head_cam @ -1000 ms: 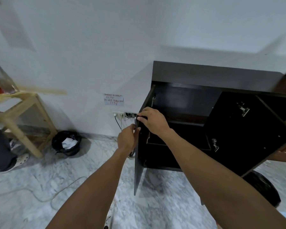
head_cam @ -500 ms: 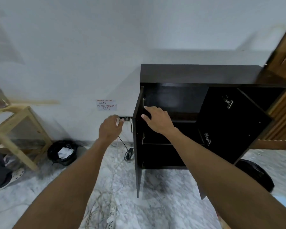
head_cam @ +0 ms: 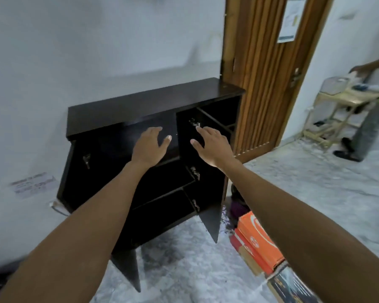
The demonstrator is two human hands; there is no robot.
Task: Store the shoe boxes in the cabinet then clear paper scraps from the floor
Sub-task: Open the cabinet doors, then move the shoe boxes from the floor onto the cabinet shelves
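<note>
A dark brown cabinet (head_cam: 153, 101) stands against the white wall with both doors swung open, its shelves showing inside. My left hand (head_cam: 150, 145) and my right hand (head_cam: 210, 145) hover side by side in front of the open cabinet, fingers spread, holding nothing. On the floor at lower right lies a stack of shoe boxes: an orange box (head_cam: 258, 241) on top of a red one (head_cam: 247, 252), and a dark box (head_cam: 293, 285) nearer to me, partly hidden by my right forearm.
A wooden slatted door (head_cam: 267, 68) stands right of the cabinet. Another person (head_cam: 368, 127) stands by a light wooden rack (head_cam: 333, 114) at far right. The floor is grey marble. A paper label (head_cam: 31, 184) is stuck on the wall at left.
The view has swung to the right. My left hand left the wall socket area and my right hand left the left door edge; both now hover open before the cabinet. Shoe boxes came into view.
</note>
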